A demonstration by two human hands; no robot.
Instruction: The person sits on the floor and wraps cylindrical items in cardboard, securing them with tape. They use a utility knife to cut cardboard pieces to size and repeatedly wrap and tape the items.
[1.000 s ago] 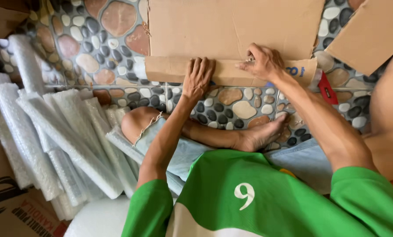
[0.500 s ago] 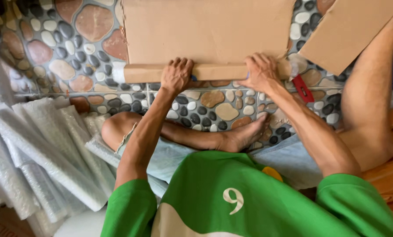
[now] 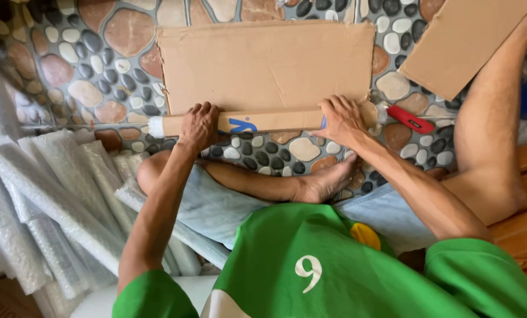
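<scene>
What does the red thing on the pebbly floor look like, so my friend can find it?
Start at the big flat cardboard sheet on the pebble floor. Follow the cardboard roll along its near edge, past the right hand. Just beyond the roll's end lies a small red cutter, the only bright red thing among brown card and grey stones.

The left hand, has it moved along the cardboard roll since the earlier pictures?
Yes. The left hand moved left along the cardboard roll, away from the right hand.

Brown cardboard sheet (image 3: 266, 65); red cutter (image 3: 409, 119); multicoloured pebble-pattern floor (image 3: 98, 70).
</scene>
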